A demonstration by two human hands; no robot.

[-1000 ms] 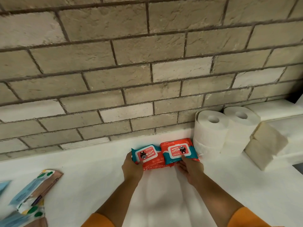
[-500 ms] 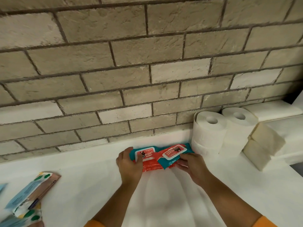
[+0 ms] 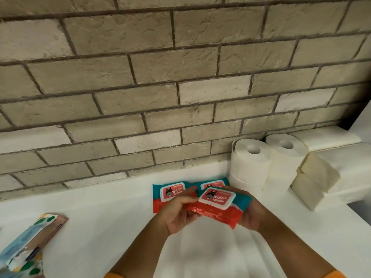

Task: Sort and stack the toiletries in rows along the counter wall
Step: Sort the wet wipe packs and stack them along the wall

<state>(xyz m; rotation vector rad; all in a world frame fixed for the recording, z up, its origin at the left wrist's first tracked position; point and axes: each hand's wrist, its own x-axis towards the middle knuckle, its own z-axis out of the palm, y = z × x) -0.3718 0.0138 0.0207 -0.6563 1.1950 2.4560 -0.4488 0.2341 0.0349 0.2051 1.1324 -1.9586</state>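
I hold a red and teal wipes pack (image 3: 217, 206) with a white lid just above the white counter (image 3: 100, 217). My left hand (image 3: 177, 214) grips its left end and my right hand (image 3: 251, 216) cups its right end from below. Behind it, two matching wipes packs lie flat side by side near the brick wall: the left pack (image 3: 170, 192) is in full view, while the held pack largely covers the right pack (image 3: 212, 184).
Stacked toilet paper rolls (image 3: 251, 159) stand against the wall to the right of the packs, with beige napkin stacks (image 3: 313, 183) beyond them. Toothbrush packages (image 3: 30, 245) lie at the counter's left edge. A white ledge (image 3: 329, 137) runs at the far right.
Both hands were pressing on the packs lying by the wall. Now they have lifted one pack off the counter and drawn it toward me, tilted.
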